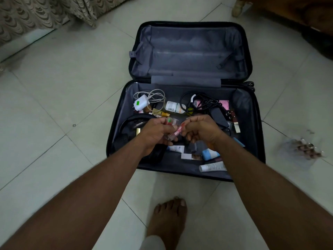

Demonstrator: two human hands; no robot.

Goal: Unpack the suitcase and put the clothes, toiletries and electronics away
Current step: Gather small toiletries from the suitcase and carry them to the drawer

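A black suitcase (252, 123) lies open on the tiled floor, its far half bare grey lining. The near half holds a white charger (141, 104) with its cable, a tangle of black cables (203, 101), a small bottle (173, 106), black headphones (129, 127) and several tubes such as a white one (212, 167). Over the middle of it, my left hand (155, 134) grips small clear cosmetic containers (172, 123). My right hand (201, 130) pinches a pink lip-gloss tube (177, 132) that reaches across to the left hand.
My bare foot (167, 219) stands on the tiles just in front of the suitcase. A clear bag of small items (304, 147) lies on the floor to the right. A patterned curtain (36, 17) hangs at the far left, dark wooden furniture (297, 13) at the far right.
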